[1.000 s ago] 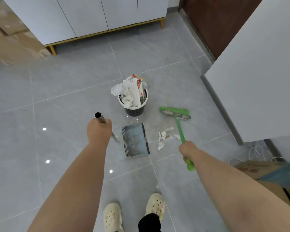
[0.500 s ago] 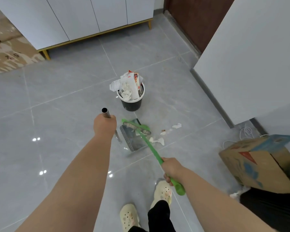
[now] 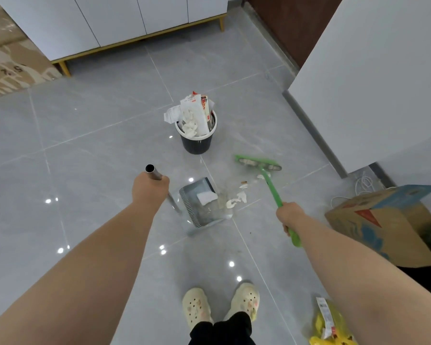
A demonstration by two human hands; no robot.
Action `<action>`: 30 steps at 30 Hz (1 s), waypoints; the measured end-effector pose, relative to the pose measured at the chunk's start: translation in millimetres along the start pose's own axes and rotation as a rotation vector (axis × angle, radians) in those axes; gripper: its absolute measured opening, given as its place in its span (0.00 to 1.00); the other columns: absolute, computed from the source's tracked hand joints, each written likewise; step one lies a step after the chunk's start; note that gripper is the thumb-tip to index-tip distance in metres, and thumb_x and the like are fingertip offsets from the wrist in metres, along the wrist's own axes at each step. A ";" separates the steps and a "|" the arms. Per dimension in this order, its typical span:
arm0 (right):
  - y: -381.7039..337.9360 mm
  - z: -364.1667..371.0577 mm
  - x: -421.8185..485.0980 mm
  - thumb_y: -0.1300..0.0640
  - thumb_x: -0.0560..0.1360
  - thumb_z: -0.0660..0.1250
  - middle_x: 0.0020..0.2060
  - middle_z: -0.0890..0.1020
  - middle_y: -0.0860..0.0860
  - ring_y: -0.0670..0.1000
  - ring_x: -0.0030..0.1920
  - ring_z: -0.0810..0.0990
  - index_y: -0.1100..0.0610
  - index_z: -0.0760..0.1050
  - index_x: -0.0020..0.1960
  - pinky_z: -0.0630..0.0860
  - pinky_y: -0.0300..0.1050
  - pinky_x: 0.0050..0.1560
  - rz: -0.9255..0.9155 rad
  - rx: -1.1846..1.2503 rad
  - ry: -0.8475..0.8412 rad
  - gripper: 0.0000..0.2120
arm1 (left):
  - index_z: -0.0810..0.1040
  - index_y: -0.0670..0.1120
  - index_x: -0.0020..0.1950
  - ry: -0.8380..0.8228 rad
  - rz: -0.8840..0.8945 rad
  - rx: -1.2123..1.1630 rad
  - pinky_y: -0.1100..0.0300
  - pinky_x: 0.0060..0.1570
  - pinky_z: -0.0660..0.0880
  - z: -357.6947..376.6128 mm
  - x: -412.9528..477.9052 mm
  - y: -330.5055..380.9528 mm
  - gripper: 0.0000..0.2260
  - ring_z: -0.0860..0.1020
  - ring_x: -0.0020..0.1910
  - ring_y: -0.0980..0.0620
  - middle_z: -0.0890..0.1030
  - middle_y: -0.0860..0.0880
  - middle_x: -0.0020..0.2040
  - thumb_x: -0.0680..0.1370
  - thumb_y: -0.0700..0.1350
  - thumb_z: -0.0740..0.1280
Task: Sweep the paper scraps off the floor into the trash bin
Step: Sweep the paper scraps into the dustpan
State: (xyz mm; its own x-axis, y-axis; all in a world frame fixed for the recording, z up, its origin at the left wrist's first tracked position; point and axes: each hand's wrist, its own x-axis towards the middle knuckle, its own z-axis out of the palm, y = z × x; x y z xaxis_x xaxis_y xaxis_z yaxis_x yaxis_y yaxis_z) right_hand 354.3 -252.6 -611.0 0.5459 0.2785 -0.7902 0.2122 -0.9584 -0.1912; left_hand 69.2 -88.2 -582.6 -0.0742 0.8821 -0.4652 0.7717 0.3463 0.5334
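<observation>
My left hand (image 3: 149, 189) grips the metal handle of a grey dustpan (image 3: 204, 204) that rests on the floor; one white scrap lies inside it. Several white paper scraps (image 3: 238, 197) lie on the tiles just right of the pan's mouth. My right hand (image 3: 289, 216) holds the green broom (image 3: 271, 188), whose head sits on the floor beyond and to the right of the scraps. A black trash bin (image 3: 197, 143) with a white rim stands behind the dustpan, overfilled with paper.
A white cabinet (image 3: 135, 18) on gold legs lines the back. Cardboard (image 3: 13, 63) lies at the far left. A white wall panel (image 3: 373, 78) rises at right, a cardboard box (image 3: 388, 225) and white cables below it. A yellow bag (image 3: 331, 324) lies near my feet.
The broom swept left to the dustpan, then swung back out to the right. One scrap now lies in the pan and the rest sit closer to its mouth.
</observation>
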 end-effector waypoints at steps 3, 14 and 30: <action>1.4 26.7 -9.4 0.63 0.78 0.52 0.29 0.71 0.59 0.52 0.24 0.69 0.67 0.66 0.65 0.65 0.39 0.25 0.075 0.032 -0.092 0.17 | 0.65 0.42 0.31 0.019 0.012 0.009 0.60 0.31 0.64 8.4 -7.7 4.6 0.12 0.69 0.30 0.44 0.68 0.47 0.28 0.74 0.41 0.60; 4.1 90.5 -108.7 0.62 0.78 0.47 0.27 0.71 0.56 0.51 0.24 0.67 0.57 0.66 0.69 0.66 0.39 0.25 0.059 0.237 -0.368 0.21 | 0.65 0.44 0.30 -0.008 0.003 -0.030 0.60 0.29 0.64 7.5 -24.7 12.3 0.13 0.69 0.31 0.45 0.69 0.48 0.28 0.75 0.42 0.60; 58.6 85.2 -123.0 0.60 0.81 0.48 0.29 0.70 0.56 0.50 0.21 0.66 0.56 0.65 0.70 0.64 0.37 0.22 0.201 0.413 -0.289 0.19 | 0.64 0.43 0.32 -0.017 0.018 0.014 0.59 0.30 0.61 -8.2 -44.4 -29.4 0.11 0.64 0.29 0.46 0.65 0.47 0.29 0.74 0.41 0.60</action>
State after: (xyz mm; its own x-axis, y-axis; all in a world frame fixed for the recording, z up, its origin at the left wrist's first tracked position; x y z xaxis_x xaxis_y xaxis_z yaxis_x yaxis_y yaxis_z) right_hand 230.5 -348.4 -574.6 0.2853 0.1139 -0.9517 -0.2419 -0.9522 -0.1865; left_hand 44.6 -135.0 -571.9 -0.0494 0.8824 -0.4680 0.7814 0.3260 0.5322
